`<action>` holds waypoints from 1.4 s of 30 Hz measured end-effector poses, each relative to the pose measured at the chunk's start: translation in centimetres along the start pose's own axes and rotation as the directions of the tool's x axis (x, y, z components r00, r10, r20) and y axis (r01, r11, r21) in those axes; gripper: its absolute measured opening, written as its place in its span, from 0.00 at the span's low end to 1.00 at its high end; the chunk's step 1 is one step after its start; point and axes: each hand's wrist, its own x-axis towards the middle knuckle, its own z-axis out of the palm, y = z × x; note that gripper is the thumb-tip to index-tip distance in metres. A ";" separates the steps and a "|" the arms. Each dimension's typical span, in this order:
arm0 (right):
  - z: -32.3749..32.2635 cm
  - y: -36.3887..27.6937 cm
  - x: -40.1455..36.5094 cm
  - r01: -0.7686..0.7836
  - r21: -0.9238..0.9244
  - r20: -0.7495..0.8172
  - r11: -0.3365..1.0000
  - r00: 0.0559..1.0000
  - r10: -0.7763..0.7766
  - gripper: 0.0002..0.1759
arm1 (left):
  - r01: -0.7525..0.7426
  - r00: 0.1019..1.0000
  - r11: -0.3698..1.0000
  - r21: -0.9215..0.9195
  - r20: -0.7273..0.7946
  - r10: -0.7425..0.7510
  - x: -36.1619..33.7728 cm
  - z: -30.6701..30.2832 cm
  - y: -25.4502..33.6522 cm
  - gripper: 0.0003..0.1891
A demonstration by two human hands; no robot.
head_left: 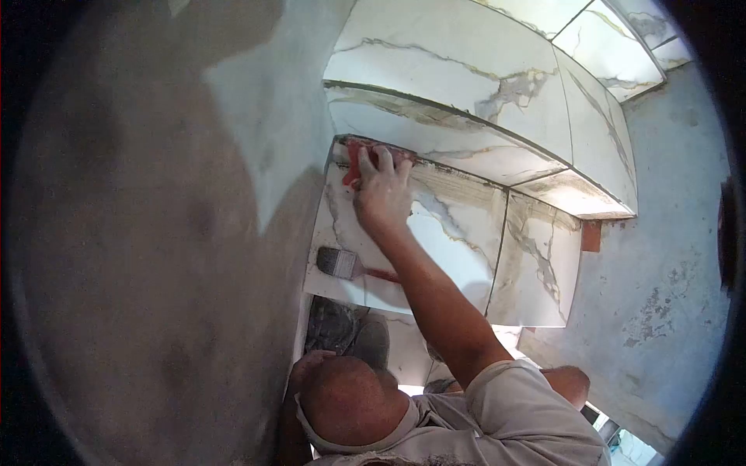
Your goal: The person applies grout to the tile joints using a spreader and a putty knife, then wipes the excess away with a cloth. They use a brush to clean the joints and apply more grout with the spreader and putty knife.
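My right hand (382, 186) reaches forward to the corner where a marble-look step meets the wall. Its fingers are bent over a flat red piece (353, 165), pressed against the joint at the back of the tread (458, 233). The hand hides much of the piece, so its exact kind does not show. My left hand (312, 363) is low beside my bent knee (353, 400), near the wall; its fingers are mostly hidden. On the tread below my right hand lies a paintbrush (338, 262) with grey bristles and a red handle, partly behind my forearm.
A grey plastered wall (171, 233) runs along the left. Higher tiled steps (451, 62) rise ahead, and a pale blue wall (668, 233) stands at the right. Below the tread are a dark, dusty object (330, 322) and a grey shoe (372, 343).
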 end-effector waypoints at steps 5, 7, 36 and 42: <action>4.2 -1.0 -0.5 -0.019 0.033 -0.040 0.999 0.999 0.021 0.34 | 0.019 1.000 1.000 0.001 0.001 -0.019 -0.2 -0.3 -0.2 0.20; 4.9 -1.2 -0.1 -0.032 0.000 -0.028 0.999 0.999 0.032 0.32 | 0.029 1.000 1.000 0.001 -0.002 -0.029 -0.4 -0.6 -0.2 0.20; -0.4 -1.3 0.5 -0.015 0.074 0.168 0.997 0.986 0.002 0.26 | -0.026 1.000 0.999 0.019 0.003 0.026 -0.5 -0.2 -0.4 0.20; 1.9 -0.7 1.2 0.024 -0.041 0.089 0.999 0.996 -0.020 0.25 | -0.020 1.000 1.000 0.012 -0.004 0.020 -0.7 -0.3 -0.4 0.20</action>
